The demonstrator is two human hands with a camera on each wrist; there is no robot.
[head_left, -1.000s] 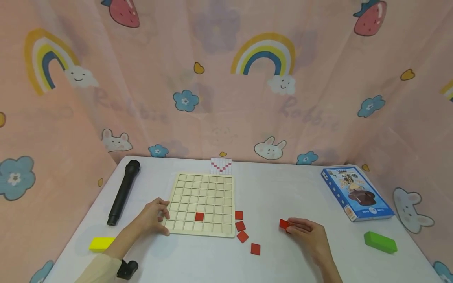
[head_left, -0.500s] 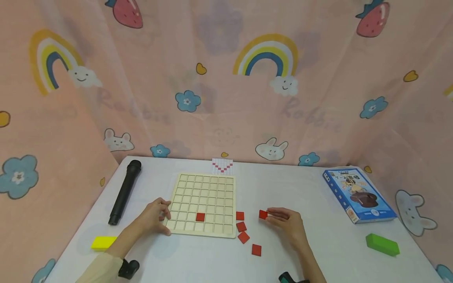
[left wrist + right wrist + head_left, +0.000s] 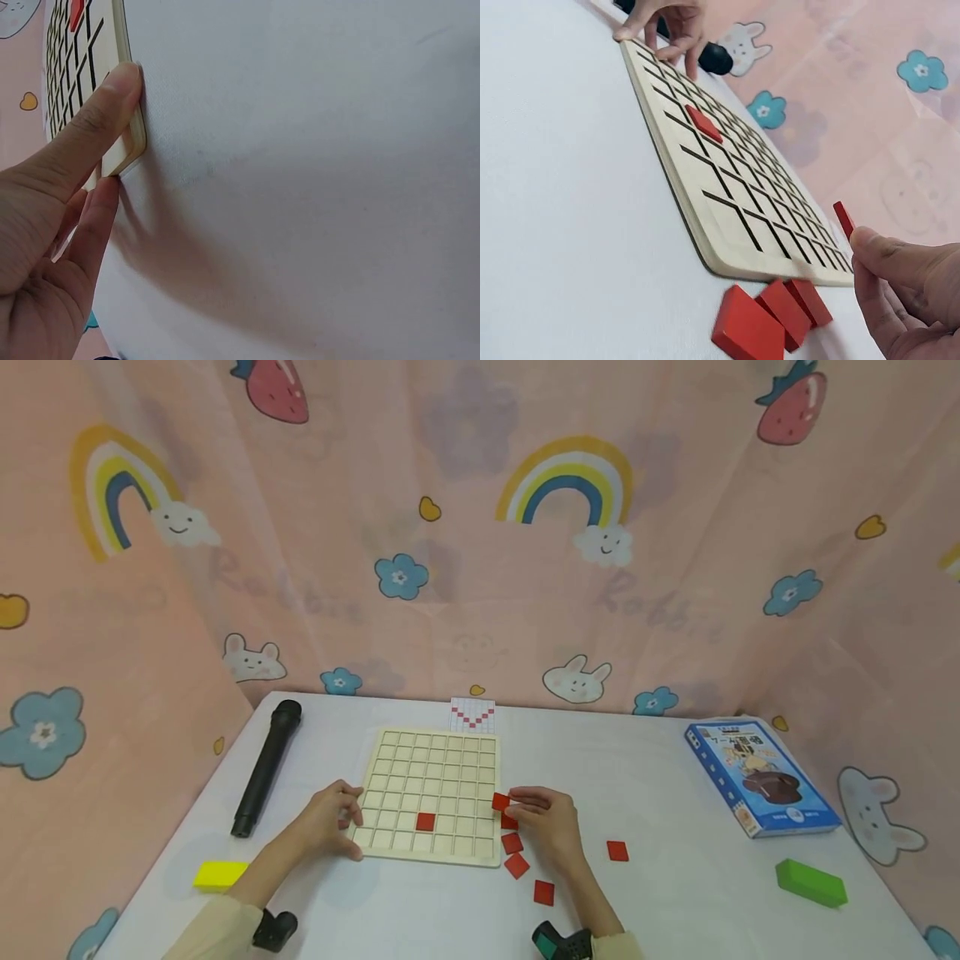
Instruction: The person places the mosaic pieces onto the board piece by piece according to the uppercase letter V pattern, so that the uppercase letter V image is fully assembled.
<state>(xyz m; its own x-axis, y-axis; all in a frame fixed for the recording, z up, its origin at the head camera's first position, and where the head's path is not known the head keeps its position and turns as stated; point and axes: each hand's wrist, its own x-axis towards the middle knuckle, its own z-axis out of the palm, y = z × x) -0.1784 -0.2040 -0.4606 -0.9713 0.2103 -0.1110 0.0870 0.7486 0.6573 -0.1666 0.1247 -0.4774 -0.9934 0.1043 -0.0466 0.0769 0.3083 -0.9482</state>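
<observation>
A pale wooden grid board (image 3: 435, 777) lies flat on the white table. One red tile (image 3: 425, 821) sits in a cell near its front edge. My left hand (image 3: 333, 818) grips the board's (image 3: 79, 52) near-left corner, thumb (image 3: 112, 97) against the edge. My right hand (image 3: 543, 822) pinches a red tile (image 3: 501, 802) just above the board's right edge; in the right wrist view this tile (image 3: 844, 220) stands on edge in my fingertips (image 3: 874, 247). Several loose red tiles (image 3: 516, 864) lie on the cloth by the board's right corner, and one more (image 3: 617, 851) lies further right.
A black microphone (image 3: 266, 766) lies left of the board, a yellow block (image 3: 216, 875) at the near left. A blue box (image 3: 761, 774) and a green block (image 3: 811, 882) are at the right. A red-and-white pattern card (image 3: 472, 713) leans behind the board. Pink curtains close in three sides.
My right hand has carried its red tile leftward from the table's right part to the board's right edge. A red tile now shows where the hand was. The left hand stays put.
</observation>
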